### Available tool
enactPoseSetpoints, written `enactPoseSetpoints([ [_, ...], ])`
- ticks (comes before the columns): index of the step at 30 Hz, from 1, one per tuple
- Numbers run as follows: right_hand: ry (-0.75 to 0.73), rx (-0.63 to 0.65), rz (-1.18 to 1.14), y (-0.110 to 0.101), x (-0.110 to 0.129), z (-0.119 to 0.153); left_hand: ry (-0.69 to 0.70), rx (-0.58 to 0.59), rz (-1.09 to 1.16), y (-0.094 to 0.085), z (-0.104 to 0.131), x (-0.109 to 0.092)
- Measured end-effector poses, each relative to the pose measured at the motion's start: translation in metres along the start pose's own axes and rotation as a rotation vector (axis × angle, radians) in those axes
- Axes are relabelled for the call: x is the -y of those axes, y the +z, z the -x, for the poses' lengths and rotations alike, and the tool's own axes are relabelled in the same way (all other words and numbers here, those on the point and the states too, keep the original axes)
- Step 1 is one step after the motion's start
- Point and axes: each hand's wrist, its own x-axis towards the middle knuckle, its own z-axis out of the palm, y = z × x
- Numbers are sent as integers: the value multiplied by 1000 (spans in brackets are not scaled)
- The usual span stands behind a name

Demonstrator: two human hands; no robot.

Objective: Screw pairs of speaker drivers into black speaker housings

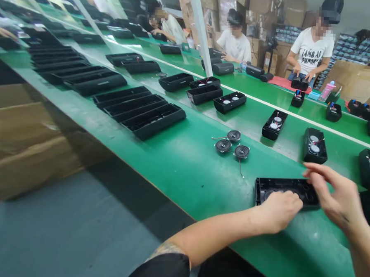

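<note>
An open black speaker housing [263, 184] lies on the green bench [183, 167] in front of me. My left hand [280, 210] rests over its near edge, fingers curled down into it; what they grip, if anything, is hidden. Over the right end of the housing is my right hand [333, 196], its thumb and fingers bent close together near the far right corner, and I cannot make out anything between them. Three loose round speaker drivers [241, 152] with thin wires sit on the bench beyond and left of the housing.
Rows of empty black housings [155, 118] line the bench at left. Housings with white-backed drivers [274, 124] stand on the belt beyond. Several people work across the line, one in a printed white shirt [312, 52]. Cardboard [23, 146] is at the far left.
</note>
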Motion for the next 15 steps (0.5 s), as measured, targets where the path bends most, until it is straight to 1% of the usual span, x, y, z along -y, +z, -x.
enactPoseSetpoints([
  [1, -13, 159, 18, 17, 19, -31, 51, -2, 7, 4, 4, -6],
  [2, -25, 251, 40, 36, 36, -60, 91, -7, 12, 7, 8, -11],
  [3, -23, 328, 81, 55, 50, -87, 119, -13, 14, 10, 10, -16],
  [5, 9, 432, 184, 93, 71, -130, 146, -35, 17, 14, 14, -22],
  [7, 52, 498, 267, 129, 85, -160, 147, -68, 18, 13, 21, -23],
  [9, 75, 571, 308, 158, 95, -179, 115, -114, 21, 8, 36, -18],
  [11, 87, 643, 314, 180, 104, -190, 19, -179, 30, -3, 61, -1],
  [12, 94, 676, 306, 188, 107, -193, -55, -216, 36, -10, 76, 12],
  [13, 104, 703, 291, 194, 110, -196, -162, -263, 38, -19, 93, 28],
  [15, 141, 747, 232, 201, 113, -198, -434, -367, 18, -39, 122, 71],
])
